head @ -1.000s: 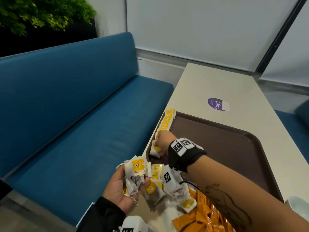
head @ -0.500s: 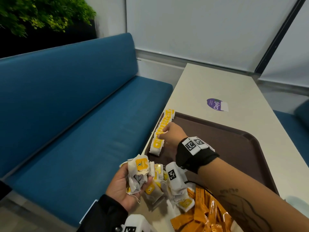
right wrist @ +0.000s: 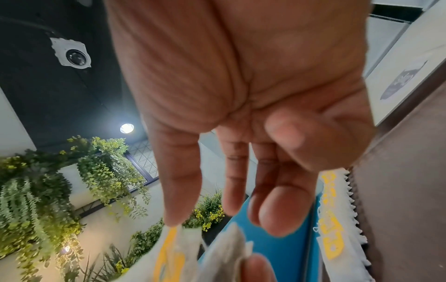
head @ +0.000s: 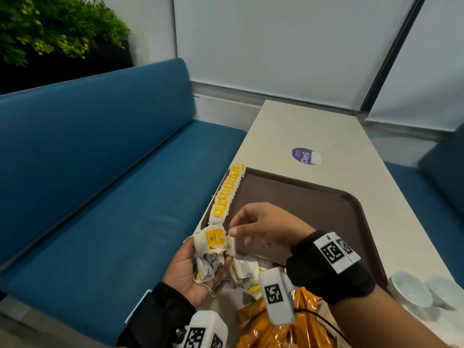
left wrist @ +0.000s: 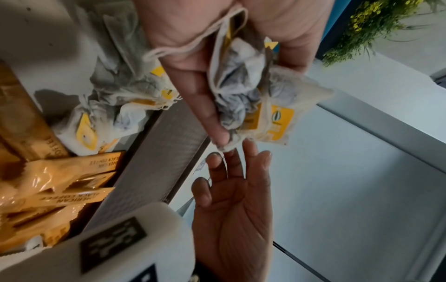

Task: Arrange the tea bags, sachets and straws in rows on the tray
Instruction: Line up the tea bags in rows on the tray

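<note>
My left hand (head: 204, 262) grips a crumpled bunch of white tea bags (head: 213, 238) with yellow tags, just off the near left corner of the brown tray (head: 313, 204). My right hand (head: 237, 228) hovers open beside it. Its straight fingertips (left wrist: 237, 152) touch the bunch's edge (left wrist: 241, 91), and nothing is pinched. A neat row of tea bags (head: 227, 194) runs along the tray's left rim and shows again as the tea bag row (right wrist: 334, 219) in the right wrist view. Loose tea bags (head: 244, 272) and orange coffee sachets (head: 273, 330) lie heaped at the near end. No straws are in view.
The tray sits on a cream table (head: 326, 126) with a purple sticker (head: 305, 155) beyond it. Two pale bowls (head: 411, 292) stand at the near right edge. A blue bench (head: 100, 184) runs along the left, directly below the table edge.
My right hand has left the row on the tray and come back toward me to the bunch in my left hand. The left hand has risen slightly with its tea bags.
</note>
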Demonstrator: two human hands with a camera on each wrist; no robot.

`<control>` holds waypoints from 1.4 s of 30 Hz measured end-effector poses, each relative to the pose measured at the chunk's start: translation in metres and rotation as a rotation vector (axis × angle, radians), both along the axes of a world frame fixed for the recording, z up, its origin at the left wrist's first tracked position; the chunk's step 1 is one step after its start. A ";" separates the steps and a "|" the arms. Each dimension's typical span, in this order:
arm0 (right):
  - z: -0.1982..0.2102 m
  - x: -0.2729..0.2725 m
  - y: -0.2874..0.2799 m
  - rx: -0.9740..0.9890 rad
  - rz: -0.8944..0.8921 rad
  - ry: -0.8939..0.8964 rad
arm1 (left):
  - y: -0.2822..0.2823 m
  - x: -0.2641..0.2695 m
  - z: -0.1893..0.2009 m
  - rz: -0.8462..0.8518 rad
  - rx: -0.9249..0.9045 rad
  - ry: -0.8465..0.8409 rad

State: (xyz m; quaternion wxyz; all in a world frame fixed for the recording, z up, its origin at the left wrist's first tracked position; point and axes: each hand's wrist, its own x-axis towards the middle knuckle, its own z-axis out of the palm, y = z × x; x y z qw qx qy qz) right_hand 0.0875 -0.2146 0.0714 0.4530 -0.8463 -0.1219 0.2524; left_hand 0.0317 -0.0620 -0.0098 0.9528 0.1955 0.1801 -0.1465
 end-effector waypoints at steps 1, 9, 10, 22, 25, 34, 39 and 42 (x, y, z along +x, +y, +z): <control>0.000 -0.005 -0.002 0.017 -0.014 -0.026 | -0.003 -0.001 0.002 -0.006 0.019 0.004; -0.004 -0.029 -0.002 -0.049 -0.019 -0.221 | -0.022 -0.009 0.002 -0.044 0.075 -0.033; -0.006 -0.030 -0.002 -0.051 -0.024 -0.229 | -0.022 -0.010 0.000 -0.030 0.086 -0.013; -0.020 -0.038 -0.008 0.007 -0.126 -0.243 | -0.024 -0.015 -0.005 -0.035 0.054 0.050; -0.018 -0.039 -0.010 0.122 -0.142 -0.235 | -0.025 -0.013 -0.010 -0.036 0.039 0.003; -0.007 -0.020 -0.008 0.424 -0.368 -0.099 | -0.008 -0.006 -0.007 -0.047 0.074 0.006; -0.010 0.016 0.003 0.302 -0.378 -0.113 | 0.014 -0.003 -0.008 0.036 0.085 -0.026; -0.021 0.041 0.016 0.101 -0.317 -0.143 | 0.026 0.002 -0.018 0.112 0.099 -0.009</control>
